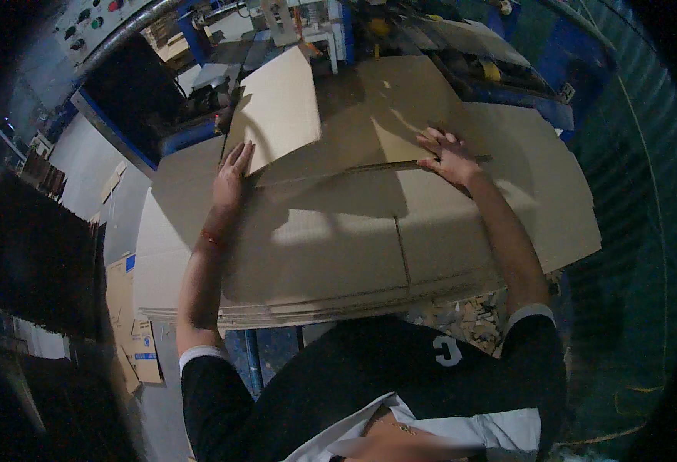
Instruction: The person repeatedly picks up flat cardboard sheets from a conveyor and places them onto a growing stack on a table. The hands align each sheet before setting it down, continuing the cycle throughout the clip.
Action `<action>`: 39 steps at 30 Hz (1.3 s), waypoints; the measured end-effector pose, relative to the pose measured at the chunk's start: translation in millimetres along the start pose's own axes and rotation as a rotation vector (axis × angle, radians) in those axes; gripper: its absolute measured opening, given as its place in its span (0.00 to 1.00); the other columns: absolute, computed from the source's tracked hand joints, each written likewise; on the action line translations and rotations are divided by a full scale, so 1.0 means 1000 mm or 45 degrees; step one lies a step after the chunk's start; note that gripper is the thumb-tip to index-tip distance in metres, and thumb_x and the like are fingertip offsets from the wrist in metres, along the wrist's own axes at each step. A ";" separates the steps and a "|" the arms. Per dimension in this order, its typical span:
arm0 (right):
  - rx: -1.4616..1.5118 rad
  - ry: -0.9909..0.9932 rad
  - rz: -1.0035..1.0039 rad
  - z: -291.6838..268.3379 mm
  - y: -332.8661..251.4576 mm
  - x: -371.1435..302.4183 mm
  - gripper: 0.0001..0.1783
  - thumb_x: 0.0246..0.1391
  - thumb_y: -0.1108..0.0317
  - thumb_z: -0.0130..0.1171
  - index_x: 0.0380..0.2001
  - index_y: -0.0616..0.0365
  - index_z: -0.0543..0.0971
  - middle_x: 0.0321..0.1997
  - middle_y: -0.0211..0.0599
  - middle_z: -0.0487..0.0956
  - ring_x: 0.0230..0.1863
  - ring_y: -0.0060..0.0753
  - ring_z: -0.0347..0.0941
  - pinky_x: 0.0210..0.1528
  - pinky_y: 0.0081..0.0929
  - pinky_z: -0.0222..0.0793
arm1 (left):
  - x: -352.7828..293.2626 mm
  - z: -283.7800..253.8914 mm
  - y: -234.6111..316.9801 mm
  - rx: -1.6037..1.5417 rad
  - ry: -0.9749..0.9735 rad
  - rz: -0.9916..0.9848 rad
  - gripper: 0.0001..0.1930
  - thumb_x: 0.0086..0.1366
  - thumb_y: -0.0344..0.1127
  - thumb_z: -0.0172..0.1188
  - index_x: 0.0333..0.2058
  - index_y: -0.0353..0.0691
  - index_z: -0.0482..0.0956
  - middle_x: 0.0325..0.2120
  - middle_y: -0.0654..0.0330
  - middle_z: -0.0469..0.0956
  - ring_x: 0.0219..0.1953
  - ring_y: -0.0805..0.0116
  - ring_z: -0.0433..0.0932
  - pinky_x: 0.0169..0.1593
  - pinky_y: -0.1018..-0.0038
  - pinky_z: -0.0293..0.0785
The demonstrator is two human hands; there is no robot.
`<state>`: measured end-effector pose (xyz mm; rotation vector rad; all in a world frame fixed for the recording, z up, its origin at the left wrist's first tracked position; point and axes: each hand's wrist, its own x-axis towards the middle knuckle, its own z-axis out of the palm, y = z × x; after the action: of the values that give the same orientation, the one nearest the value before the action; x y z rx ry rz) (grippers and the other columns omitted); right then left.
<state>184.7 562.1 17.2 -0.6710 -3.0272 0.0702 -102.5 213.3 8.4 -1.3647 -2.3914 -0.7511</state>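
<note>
A brown cardboard sheet [346,115] lies on top of a stack of flat cardboard sheets [323,262], its far part reaching into a machine. On its left side a pale flap [281,112] stands up at a tilt. My left hand [233,175] touches the lower left corner of that flap with its fingers stretched out. Over the sheet's near right edge lies my right hand [450,158], fingers spread on the board and thumb apart. A dark slot [402,250] runs through the top sheet of the stack.
The blue-framed machine [562,65] stands across the far side, with a button panel [96,27] at upper left. Cardboard scraps [473,319] lie below the stack's near edge. Printed cardboard pieces [134,331] rest on the floor at left. A green curtain [631,254] hangs at right.
</note>
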 end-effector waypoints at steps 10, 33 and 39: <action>-0.052 0.288 0.291 0.001 0.025 -0.096 0.40 0.54 0.55 0.51 0.64 0.55 0.46 0.68 0.51 0.45 0.67 0.58 0.42 0.63 0.56 0.41 | -0.151 -0.057 0.008 0.226 0.439 -0.449 0.40 0.53 0.36 0.62 0.60 0.32 0.51 0.61 0.42 0.51 0.64 0.47 0.49 0.63 0.54 0.43; -0.041 0.921 1.073 0.024 0.132 -0.231 0.35 0.52 0.51 0.54 0.59 0.56 0.61 0.59 0.48 0.60 0.57 0.46 0.56 0.60 0.38 0.51 | -0.181 -0.151 0.064 -0.412 0.990 -0.840 0.36 0.57 0.36 0.57 0.60 0.29 0.52 0.61 0.40 0.50 0.65 0.53 0.45 0.64 0.68 0.44; 0.653 1.216 1.283 0.066 0.229 -0.260 0.32 0.51 0.53 0.56 0.56 0.57 0.65 0.52 0.42 0.69 0.48 0.40 0.66 0.53 0.37 0.61 | -0.143 -0.171 0.046 -1.311 1.573 -0.398 0.37 0.56 0.30 0.59 0.61 0.31 0.49 0.61 0.41 0.49 0.63 0.56 0.52 0.63 0.63 0.49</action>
<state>513.5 657.5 -68.7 -1.4959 -1.4821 0.3898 8.7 33.7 93.0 -0.3446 -1.1502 -2.2269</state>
